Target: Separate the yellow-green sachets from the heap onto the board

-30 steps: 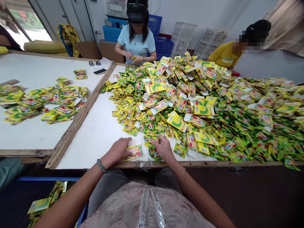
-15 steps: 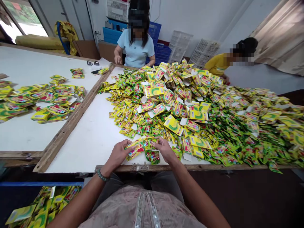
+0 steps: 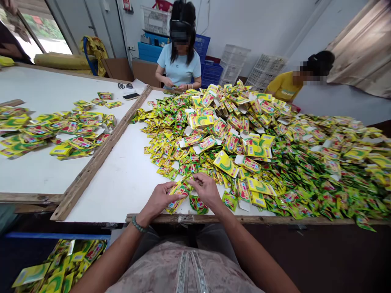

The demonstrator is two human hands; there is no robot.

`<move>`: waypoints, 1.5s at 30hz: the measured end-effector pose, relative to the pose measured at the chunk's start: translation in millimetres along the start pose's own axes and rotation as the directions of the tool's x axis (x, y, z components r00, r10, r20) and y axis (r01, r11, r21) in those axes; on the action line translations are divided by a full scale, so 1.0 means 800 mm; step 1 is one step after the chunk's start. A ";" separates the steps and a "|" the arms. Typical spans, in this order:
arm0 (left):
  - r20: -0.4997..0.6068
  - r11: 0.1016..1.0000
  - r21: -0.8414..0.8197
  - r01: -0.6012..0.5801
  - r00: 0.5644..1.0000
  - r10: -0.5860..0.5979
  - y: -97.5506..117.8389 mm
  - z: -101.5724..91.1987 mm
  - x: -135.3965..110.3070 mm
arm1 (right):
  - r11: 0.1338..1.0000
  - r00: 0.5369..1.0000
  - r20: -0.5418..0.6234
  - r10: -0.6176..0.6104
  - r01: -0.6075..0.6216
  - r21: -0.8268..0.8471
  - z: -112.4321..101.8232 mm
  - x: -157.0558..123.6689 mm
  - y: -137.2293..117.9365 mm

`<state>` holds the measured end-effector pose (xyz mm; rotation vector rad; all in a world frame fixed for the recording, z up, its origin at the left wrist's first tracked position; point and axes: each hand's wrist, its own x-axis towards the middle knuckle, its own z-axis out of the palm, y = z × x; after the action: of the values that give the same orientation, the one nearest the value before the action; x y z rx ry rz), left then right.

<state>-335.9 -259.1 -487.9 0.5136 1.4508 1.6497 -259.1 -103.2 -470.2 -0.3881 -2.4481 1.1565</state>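
Yellow box (image 3: pixel 179 194) in our left hand (image 3: pixel 159 200): it sits at a slant over the white surface (image 3: pixel 119 175), close to the near wooden edge (image 3: pixel 186 219). The left grip is firm on it, fingers along one side and thumb across its face. Our right hand (image 3: pixel 207 189) meets the upper end of the box, its grip pinched on what looks like a small packet (image 3: pixel 188 179); the fingers hide how far in it sits, if at all.

To do this well, we should hold the box lightly enough that its walls do not bow, and guide the packet flat and straight so that no corner snags on the rim. The left hand only needs to steady; the right does the fine work. A loose green packet (image 3: pixel 198 204) lies just below the right fingers, and the big pile (image 3: pixel 226 162) rises beyond, so we do best with small wrist movements.
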 end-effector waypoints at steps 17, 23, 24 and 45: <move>-0.037 0.979 -0.189 0.074 0.996 -0.082 0.002 -0.010 -0.008 | 0.996 0.996 0.079 0.045 -0.051 0.072 0.002 -0.006 -0.015; -0.036 0.962 -0.254 0.103 0.993 -0.115 0.006 -0.008 -0.015 | 0.935 0.927 0.361 0.099 -0.210 0.284 -0.021 -0.007 -0.019; -0.045 0.962 -0.254 0.100 0.992 -0.115 0.008 -0.008 -0.016 | 0.922 0.898 0.431 0.086 -0.236 0.307 -0.024 -0.007 -0.022; -0.123 0.982 -0.173 0.073 0.988 -0.095 0.012 0.004 -0.021 | 0.993 0.974 0.202 -0.102 0.111 -0.035 -0.007 -0.021 -0.043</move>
<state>-327.1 -270.2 -474.3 0.2498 1.3911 1.7467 -244.5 -127.7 -444.0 -0.1576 -2.6358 1.1447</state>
